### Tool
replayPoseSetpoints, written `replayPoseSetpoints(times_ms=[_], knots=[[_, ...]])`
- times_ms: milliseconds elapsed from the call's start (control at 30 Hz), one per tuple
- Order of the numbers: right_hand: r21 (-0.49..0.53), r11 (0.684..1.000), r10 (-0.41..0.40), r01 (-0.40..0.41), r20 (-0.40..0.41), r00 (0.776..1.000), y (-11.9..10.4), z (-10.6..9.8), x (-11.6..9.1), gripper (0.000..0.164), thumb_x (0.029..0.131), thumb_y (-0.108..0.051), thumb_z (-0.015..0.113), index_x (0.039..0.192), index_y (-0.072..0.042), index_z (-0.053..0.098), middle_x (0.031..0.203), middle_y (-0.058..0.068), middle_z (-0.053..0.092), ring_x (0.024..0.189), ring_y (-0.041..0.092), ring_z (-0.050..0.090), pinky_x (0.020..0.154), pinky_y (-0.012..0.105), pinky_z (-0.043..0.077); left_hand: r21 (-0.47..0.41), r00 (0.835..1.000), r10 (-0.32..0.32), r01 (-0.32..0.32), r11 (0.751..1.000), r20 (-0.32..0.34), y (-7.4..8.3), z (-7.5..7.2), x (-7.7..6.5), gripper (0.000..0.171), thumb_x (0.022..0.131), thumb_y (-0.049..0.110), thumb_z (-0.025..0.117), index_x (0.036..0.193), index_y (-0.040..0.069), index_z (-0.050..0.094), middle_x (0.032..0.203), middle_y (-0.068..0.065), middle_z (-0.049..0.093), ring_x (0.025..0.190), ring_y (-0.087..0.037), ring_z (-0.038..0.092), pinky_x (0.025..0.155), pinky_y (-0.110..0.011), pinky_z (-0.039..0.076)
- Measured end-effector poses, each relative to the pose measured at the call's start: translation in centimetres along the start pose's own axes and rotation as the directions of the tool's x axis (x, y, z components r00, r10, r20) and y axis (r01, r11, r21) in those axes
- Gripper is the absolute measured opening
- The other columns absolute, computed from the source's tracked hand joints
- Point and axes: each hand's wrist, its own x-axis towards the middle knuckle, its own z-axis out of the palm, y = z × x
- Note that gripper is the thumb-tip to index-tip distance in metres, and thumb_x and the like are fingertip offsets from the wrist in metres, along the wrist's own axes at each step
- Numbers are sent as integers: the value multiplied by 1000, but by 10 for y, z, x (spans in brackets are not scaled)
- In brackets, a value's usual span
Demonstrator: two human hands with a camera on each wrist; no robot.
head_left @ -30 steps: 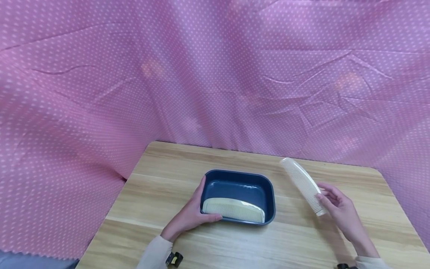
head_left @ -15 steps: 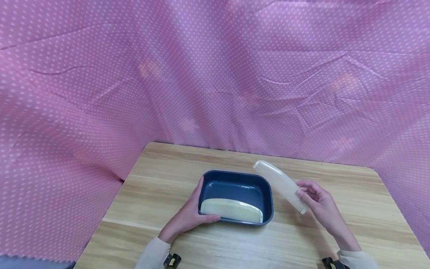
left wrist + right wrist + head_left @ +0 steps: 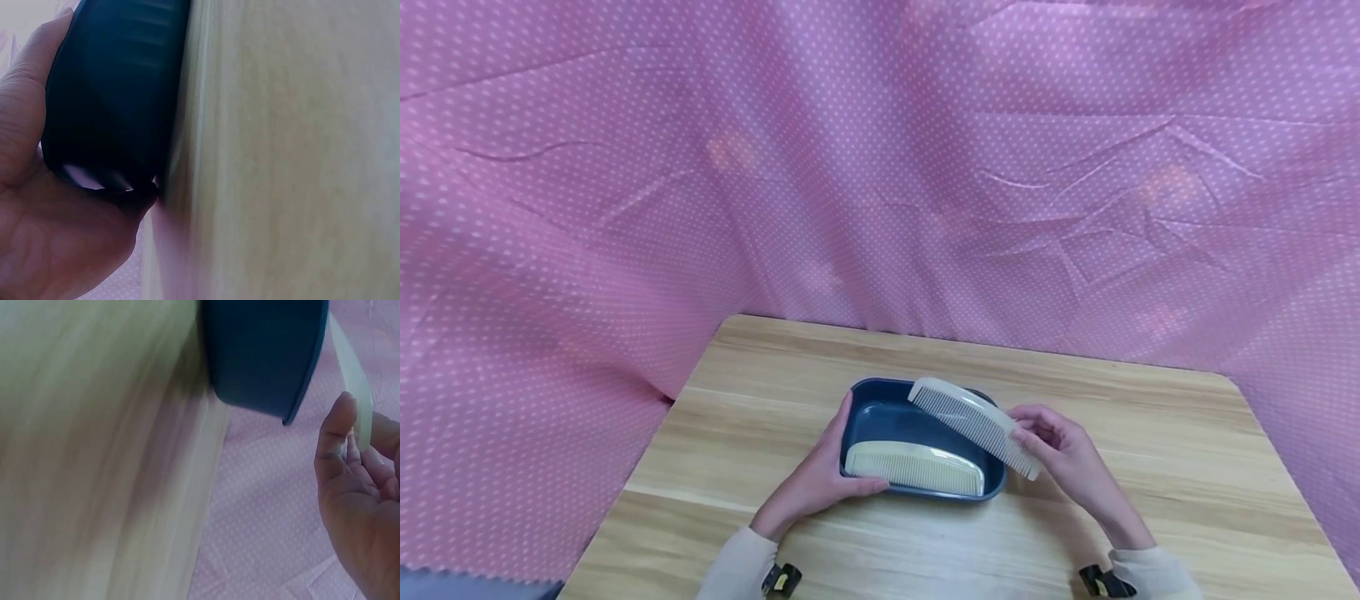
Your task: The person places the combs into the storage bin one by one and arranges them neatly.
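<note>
A dark blue rectangular tray [image 3: 880, 419] sits on the table, and one cream comb [image 3: 913, 465] lies inside along its near wall, teeth toward me. My left hand [image 3: 816, 479] grips the tray's left end, thumb at the near rim; the left wrist view shows the palm [image 3: 56, 231] around the tray's corner. Between thumb and fingers, my right hand [image 3: 1067, 458] pinches the right end of a second pale comb [image 3: 966, 417], held slantwise over the tray's right part. In the right wrist view this comb [image 3: 353, 369] appears edge-on, above the tray's rim [image 3: 306, 387].
The light wooden table [image 3: 760, 375] extends around the tray on all sides. Behind it and to the left hangs a pink cloth [image 3: 880, 208] with white dots. Black devices [image 3: 782, 579] are worn on both wrists.
My right hand has moved left, carrying the pale comb from the right of the tray to above it. The left hand, the tray and the comb inside have stayed put.
</note>
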Motion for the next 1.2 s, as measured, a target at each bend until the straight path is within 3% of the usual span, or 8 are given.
replayPoseSetpoints(times_ms=[267,600,967,1200], knots=[[-37,998,-56,58,48,997,-1,16,5,23,106,-4,71,129,-4,74,102,7,75,84,18,69,69,28,60,-3,1000,-10,10,1000,-1,4,0,0,143,82,41,98,176,28,-8,182,2,1,165,-26,6,128,-63,13],[-122,985,-105,121,135,985,-2,41,17,18,105,-8,73,122,-13,77,98,-3,76,77,13,64,65,26,55,-15,1000,17,-17,1000,9,2,-1,3,141,83,40,98,174,39,-10,182,3,2,165,-24,7,129,-61,12],[-187,972,-93,140,242,966,-9,67,23,13,106,-9,72,118,-12,77,95,-8,71,77,8,59,65,26,53,-5,1000,-4,4,1000,11,-3,1,1,140,84,46,96,176,29,-8,182,1,0,166,-28,5,127,-65,13],[-253,944,-156,213,230,961,-9,71,19,11,105,-5,73,114,-11,77,102,-5,75,82,6,63,70,27,57,-4,1000,-2,2,1000,14,-2,1,3,139,84,46,96,176,32,-8,182,2,0,166,-28,6,127,-66,13]])
